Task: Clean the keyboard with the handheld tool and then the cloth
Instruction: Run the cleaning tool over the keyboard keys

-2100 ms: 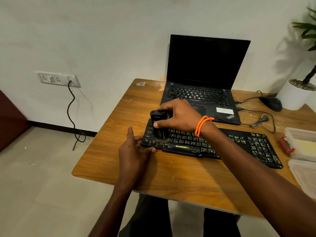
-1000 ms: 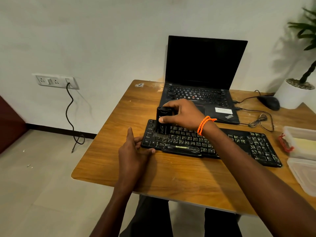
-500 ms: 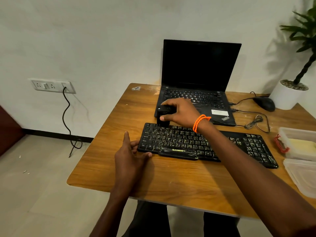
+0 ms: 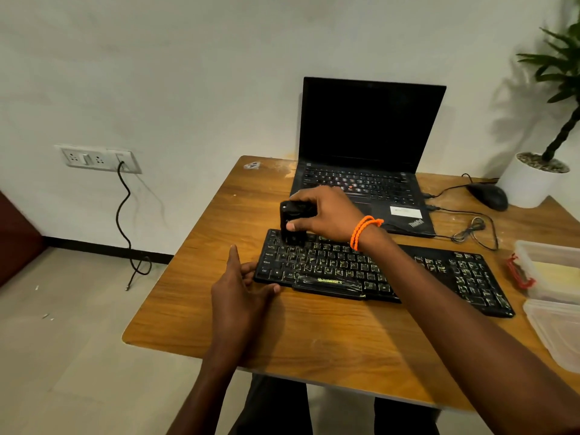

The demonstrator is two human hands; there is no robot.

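**Keyboard cleanup, head cam view**

Only one view, the head cam, looking down at the wooden counter (image 4: 314,334).

My right hand (image 4: 326,215) is wrapped around the little black handheld tool (image 4: 290,222), thumb on the near side, fingers curled over the top and back. Tool's standing upright w/ its bottom end down on the top-left corner of the black keyboard (image 4: 376,271), around the upper key rows. Orange cord bracelet (image 4: 364,229) on that wrist.

Left hand (image 4: 238,293) isn't gripping anything: fingers relaxed and mostly straight, hand lying on the counter w/ fingertips touching the keyboard's left end and front-left corner. Index finger points away from me alongside the left edge.

Keyboard lies across the middle of the counter, a bit angled, right end closer to me. Some clear plastic wrap-looking stuff over the spacebar area, can't tell exactly what.

Behind it, an open laptop (image 4: 367,136), screen dark, its front edge just beyond the keyboard. Black mouse (image 4: 489,196) to the laptop's right, its cable (image 4: 470,227) looped on the counter. White pot w/ a plant (image 4: 533,180) at the far right corner. Clear plastic container (image 4: 552,271) w/ a red clip at the right edge, something pale yellow inside, prob the cloth but can't tell. A clear lid (image 4: 558,331) sits just in front of it.

Wall socket (image 4: 97,158) on the left w/ a black cord hanging to the floor.
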